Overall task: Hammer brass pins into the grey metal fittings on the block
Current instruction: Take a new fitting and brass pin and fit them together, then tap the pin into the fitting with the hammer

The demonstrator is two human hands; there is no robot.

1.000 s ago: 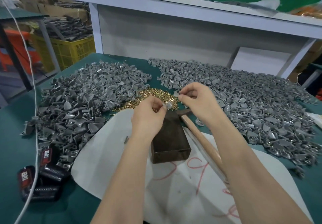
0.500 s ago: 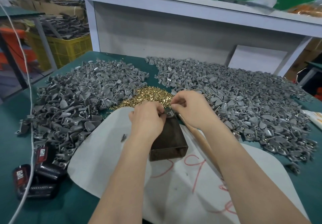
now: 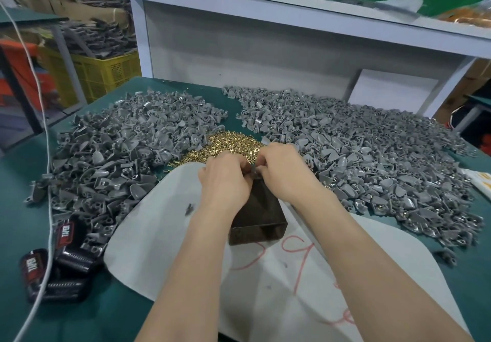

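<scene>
A dark brown block (image 3: 260, 214) stands on a white sheet (image 3: 159, 235) in the middle of the green table. My left hand (image 3: 225, 179) and my right hand (image 3: 284, 174) meet at the block's far top end. Their curled fingertips pinch a small grey fitting (image 3: 255, 172) between them, right on the block. The fingers hide most of the fitting, and I cannot see any pin in it. A heap of loose brass pins (image 3: 228, 144) lies just beyond the hands. No hammer shows; my right forearm covers the spot beside the block.
Large piles of grey fittings spread to the left (image 3: 119, 155) and to the right (image 3: 372, 160) of the block. Black packets (image 3: 63, 262) and a white cable (image 3: 47, 182) lie at the near left. A white shelf frame (image 3: 265, 22) backs the table.
Both hands have come down from above the block and closed together onto its far end with the fitting. The hammer handle seen earlier is now covered by my right forearm.
</scene>
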